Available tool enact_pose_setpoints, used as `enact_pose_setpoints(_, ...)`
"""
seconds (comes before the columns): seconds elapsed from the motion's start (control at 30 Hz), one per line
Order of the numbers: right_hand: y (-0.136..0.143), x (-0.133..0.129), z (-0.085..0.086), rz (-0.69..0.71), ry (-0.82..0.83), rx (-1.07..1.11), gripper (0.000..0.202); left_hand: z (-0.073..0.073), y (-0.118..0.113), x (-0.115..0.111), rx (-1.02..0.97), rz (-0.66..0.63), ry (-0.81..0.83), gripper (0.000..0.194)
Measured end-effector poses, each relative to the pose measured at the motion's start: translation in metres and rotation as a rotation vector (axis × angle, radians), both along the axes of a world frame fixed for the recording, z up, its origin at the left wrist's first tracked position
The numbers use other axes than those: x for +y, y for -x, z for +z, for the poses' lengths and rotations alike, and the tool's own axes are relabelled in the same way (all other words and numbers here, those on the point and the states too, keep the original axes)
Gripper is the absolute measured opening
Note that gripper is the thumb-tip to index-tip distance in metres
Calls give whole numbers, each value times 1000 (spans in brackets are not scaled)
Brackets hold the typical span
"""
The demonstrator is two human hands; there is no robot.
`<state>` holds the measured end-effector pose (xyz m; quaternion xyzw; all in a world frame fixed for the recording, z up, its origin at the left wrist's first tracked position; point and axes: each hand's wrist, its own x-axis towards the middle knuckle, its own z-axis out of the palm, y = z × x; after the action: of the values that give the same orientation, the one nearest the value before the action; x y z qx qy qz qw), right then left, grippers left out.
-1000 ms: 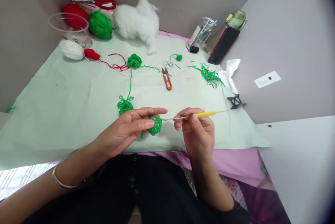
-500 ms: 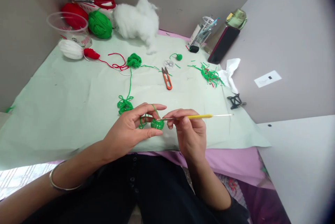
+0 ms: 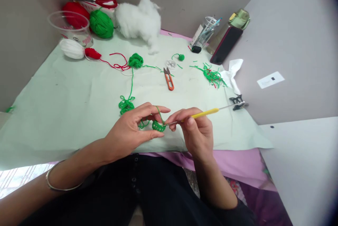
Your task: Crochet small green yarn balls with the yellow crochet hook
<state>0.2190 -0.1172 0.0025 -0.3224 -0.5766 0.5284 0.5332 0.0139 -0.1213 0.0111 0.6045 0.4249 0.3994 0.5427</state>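
Observation:
Between the thumb and fingers of my left hand (image 3: 134, 127) sits a small round green crochet piece (image 3: 158, 126), with white showing at its top. A strand of green yarn loops over my raised left index finger and runs down to the piece. My right hand (image 3: 196, 127) grips a crochet hook (image 3: 206, 113) by its yellow handle, pen-fashion. The hook's metal tip reaches the right edge of the crochet piece; whether it is inside a stitch is too small to tell. Loose green yarn (image 3: 126, 105) lies just beyond my left hand, linked by a strand to a green yarn bundle (image 3: 136, 60).
Orange thread snips (image 3: 169, 79) lie mid-table beside a small clear container (image 3: 171, 64). Green yarn scraps (image 3: 211, 76), a tissue (image 3: 233, 74) and a black claw clip (image 3: 237, 102) are at right. Behind stand white stuffing (image 3: 138, 18), yarn balls (image 3: 101, 24), a plastic tub (image 3: 69, 23) and a phone (image 3: 226, 45).
My right hand has shifted slightly right, and the hook has tilted so its rear end points higher. Its tip has moved from across the piece's top to its right edge.

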Motion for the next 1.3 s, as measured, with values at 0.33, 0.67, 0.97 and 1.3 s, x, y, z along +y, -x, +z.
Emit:
enact_pose_setpoints(0.33, -5, 0, 3, -8, -165, -172, 21, 1, 0, 3, -20, 3, 44, 45)
enact_pose_setpoints(0.67, 4, -6, -2, -115, -237, -124, 21, 1, -3, -1, -83, 40, 107, 48)
enact_pose_setpoints(0.97, 3, -2, -4, -49, -138, -22, 20, 1, -2, 1, -42, 30, 88, 48)
enact_pose_setpoints(1.3, -3, -2, 1, -37, -481, -400, 23, -4, -2, 1, 27, 56, 43, 43)
